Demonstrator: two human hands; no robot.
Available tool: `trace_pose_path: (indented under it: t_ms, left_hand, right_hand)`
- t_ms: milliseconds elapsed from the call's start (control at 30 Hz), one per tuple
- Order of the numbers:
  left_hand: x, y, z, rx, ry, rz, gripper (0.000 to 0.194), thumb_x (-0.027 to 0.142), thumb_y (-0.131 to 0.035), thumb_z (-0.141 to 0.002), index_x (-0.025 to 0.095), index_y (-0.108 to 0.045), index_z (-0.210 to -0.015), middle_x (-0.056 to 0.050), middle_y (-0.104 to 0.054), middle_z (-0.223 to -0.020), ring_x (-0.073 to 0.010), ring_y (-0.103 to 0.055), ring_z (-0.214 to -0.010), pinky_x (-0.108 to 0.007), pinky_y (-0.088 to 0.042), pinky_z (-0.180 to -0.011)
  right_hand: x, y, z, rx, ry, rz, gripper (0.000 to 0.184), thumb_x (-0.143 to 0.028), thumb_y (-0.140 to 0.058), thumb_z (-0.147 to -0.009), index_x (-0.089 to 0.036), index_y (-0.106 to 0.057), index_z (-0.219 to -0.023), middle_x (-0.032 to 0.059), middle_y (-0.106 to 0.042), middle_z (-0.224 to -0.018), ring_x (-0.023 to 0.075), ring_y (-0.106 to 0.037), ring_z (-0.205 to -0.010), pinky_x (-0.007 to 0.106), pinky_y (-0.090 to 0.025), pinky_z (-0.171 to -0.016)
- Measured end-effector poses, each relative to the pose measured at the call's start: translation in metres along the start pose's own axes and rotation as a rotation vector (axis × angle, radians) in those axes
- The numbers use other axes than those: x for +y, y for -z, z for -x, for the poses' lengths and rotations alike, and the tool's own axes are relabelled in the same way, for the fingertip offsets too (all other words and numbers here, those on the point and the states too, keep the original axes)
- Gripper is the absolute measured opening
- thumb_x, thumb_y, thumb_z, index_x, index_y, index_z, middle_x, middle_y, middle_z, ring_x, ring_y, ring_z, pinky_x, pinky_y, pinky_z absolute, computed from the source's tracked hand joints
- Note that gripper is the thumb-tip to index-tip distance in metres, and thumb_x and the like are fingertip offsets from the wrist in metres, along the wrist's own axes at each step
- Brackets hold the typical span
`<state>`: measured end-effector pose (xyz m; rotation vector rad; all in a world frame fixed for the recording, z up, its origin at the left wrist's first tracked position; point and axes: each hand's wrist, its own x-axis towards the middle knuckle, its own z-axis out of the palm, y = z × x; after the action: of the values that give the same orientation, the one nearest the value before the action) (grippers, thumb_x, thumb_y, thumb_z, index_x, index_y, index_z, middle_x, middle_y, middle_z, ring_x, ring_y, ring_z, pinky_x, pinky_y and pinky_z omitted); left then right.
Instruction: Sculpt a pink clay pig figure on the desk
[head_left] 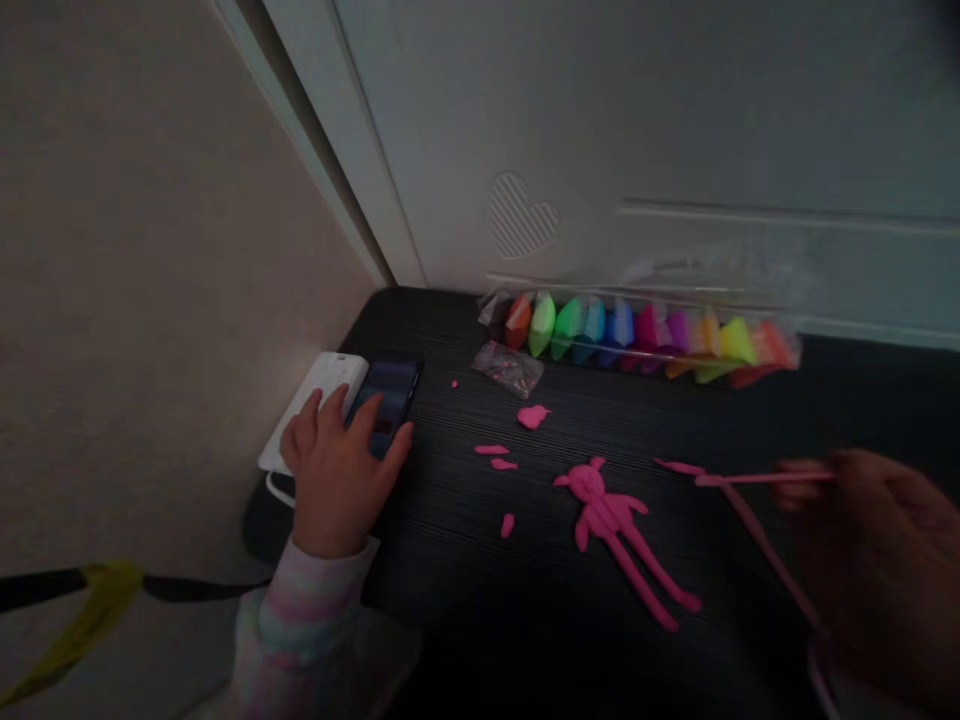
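Note:
My left hand point(339, 475) is spread, fingers apart, over a dark smartphone point(390, 385) and a white power bank point(328, 385) at the table's left edge. At the right, my right hand point(881, 540) pinches a thin pink modelling tool point(765, 479), its flat tip pointing left. Just beyond that tip lies a slim pointed piece of pink clay point(679, 467). A second long pink strip point(765, 540) slants down toward the wrist; I cannot tell what it is. Between the hands lies a pink clay figure point(600, 505) with ears, arms and long legs, untouched.
Small pink clay pieces point(533, 416) are scattered left of the figure. Behind them are a small clear packet point(508, 368) and a clear tray point(637, 355) of several coloured clay packs. A pale panel with a striped heart point(519, 215) rises behind the black table point(442, 590).

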<state>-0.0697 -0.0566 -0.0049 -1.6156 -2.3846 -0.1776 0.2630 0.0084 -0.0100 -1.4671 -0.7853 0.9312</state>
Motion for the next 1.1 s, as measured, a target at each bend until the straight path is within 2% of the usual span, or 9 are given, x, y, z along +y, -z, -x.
trace_pose_path:
  t_ms: [133, 267, 400, 533, 633, 733, 800, 967, 1100]
  left_hand:
    - [0.001, -0.002, -0.013, -0.041, -0.003, -0.013, 0.052, 0.052, -0.041, -0.078, 0.017, -0.053, -0.115, -0.017, -0.040, -0.129, -0.0382, -0.029, -0.123, -0.055, -0.026, -0.095]
    - [-0.001, -0.008, -0.027, -0.136, -0.013, 0.000, 0.057, 0.056, -0.039, -0.077, 0.017, -0.054, -0.115, -0.019, -0.040, -0.130, -0.0400, -0.028, -0.123, -0.058, -0.024, -0.095]
    - [-0.003, -0.008, -0.028, -0.156, -0.014, -0.010, 0.057, 0.059, -0.036, -0.076, 0.016, -0.061, -0.105, -0.019, -0.042, -0.129, -0.0395, -0.029, -0.123, -0.059, -0.024, -0.094]
    - [-0.003, 0.002, -0.011, -0.032, -0.034, 0.015, 0.052, 0.052, -0.035, -0.080, 0.013, -0.062, -0.101, -0.020, -0.045, -0.126, -0.0385, -0.032, -0.120, -0.057, -0.026, -0.093]
    - [0.002, 0.009, 0.009, 0.084, -0.073, 0.096, 0.047, 0.045, -0.035, -0.082, 0.013, -0.056, -0.109, -0.018, -0.048, -0.122, -0.0341, -0.037, -0.117, -0.050, -0.029, -0.094]
    - [0.017, 0.015, 0.027, -0.048, -0.232, 0.202, 0.041, 0.039, -0.033, -0.084, 0.016, -0.056, -0.110, -0.014, -0.052, -0.119, -0.0290, -0.041, -0.115, -0.045, -0.032, -0.094]
    - [0.029, 0.017, 0.032, -0.078, -0.315, 0.225, 0.035, 0.035, -0.038, -0.083, 0.019, -0.059, -0.106, -0.009, -0.057, -0.114, -0.0252, -0.048, -0.109, -0.039, -0.036, -0.091]
    - [0.053, 0.017, 0.022, -0.102, -0.403, 0.247, 0.033, 0.019, -0.040, -0.081, 0.014, -0.058, -0.109, -0.012, -0.062, -0.107, -0.0245, -0.054, -0.101, -0.036, -0.043, -0.082]
    - [0.058, 0.009, 0.013, -0.140, -0.435, 0.285, 0.027, 0.016, -0.039, -0.082, 0.015, -0.065, -0.088, -0.011, -0.065, -0.090, -0.0220, -0.060, -0.086, -0.032, -0.046, -0.075]
  right_hand:
    - [-0.008, 0.019, -0.005, 0.179, 0.003, -0.081, 0.010, -0.030, -0.070, -0.053, -0.029, -0.065, -0.061, 0.0040, -0.063, -0.066, 0.0132, -0.059, -0.055, 0.031, -0.054, -0.059]
    - [-0.007, 0.049, -0.013, 0.293, 0.002, -0.131, 0.016, -0.022, -0.071, -0.042, -0.022, -0.063, -0.056, 0.0036, -0.061, -0.064, 0.0147, -0.059, -0.060, 0.036, -0.048, -0.077]
    - [0.001, 0.081, -0.012, 0.361, 0.073, 0.015, 0.016, -0.022, -0.068, -0.046, -0.022, -0.060, -0.060, 0.0030, -0.061, -0.065, 0.0169, -0.060, -0.063, 0.036, -0.047, -0.072]
    - [0.013, 0.101, -0.005, 0.239, 0.192, 0.625, 0.016, -0.036, -0.058, -0.063, -0.023, -0.056, -0.071, 0.0054, -0.062, -0.070, 0.0224, -0.059, -0.072, 0.038, -0.045, -0.067]
    - [0.025, 0.106, -0.005, 0.150, 0.260, 0.714, 0.014, -0.032, -0.056, -0.062, -0.020, -0.055, -0.069, 0.0057, -0.060, -0.069, 0.0232, -0.058, -0.070, 0.039, -0.044, -0.069]
    - [0.034, 0.105, -0.009, 0.051, 0.365, 0.773, 0.015, -0.028, -0.050, -0.064, -0.018, -0.057, -0.072, 0.0067, -0.060, -0.076, 0.0215, -0.056, -0.075, 0.036, -0.043, -0.074]
    - [0.036, 0.103, -0.011, 0.004, 0.417, 0.798, 0.016, -0.026, -0.048, -0.065, -0.017, -0.058, -0.073, 0.0069, -0.059, -0.077, 0.0213, -0.056, -0.075, 0.035, -0.042, -0.074]
    - [0.038, 0.101, -0.012, -0.038, 0.499, 0.814, 0.016, -0.026, -0.046, -0.067, -0.018, -0.058, -0.072, 0.0062, -0.060, -0.074, 0.0210, -0.057, -0.072, 0.034, -0.043, -0.071]
    - [0.041, 0.099, -0.012, -0.023, 0.526, 0.808, 0.017, -0.027, -0.044, -0.070, -0.018, -0.058, -0.073, 0.0057, -0.061, -0.075, 0.0207, -0.057, -0.072, 0.034, -0.044, -0.071]
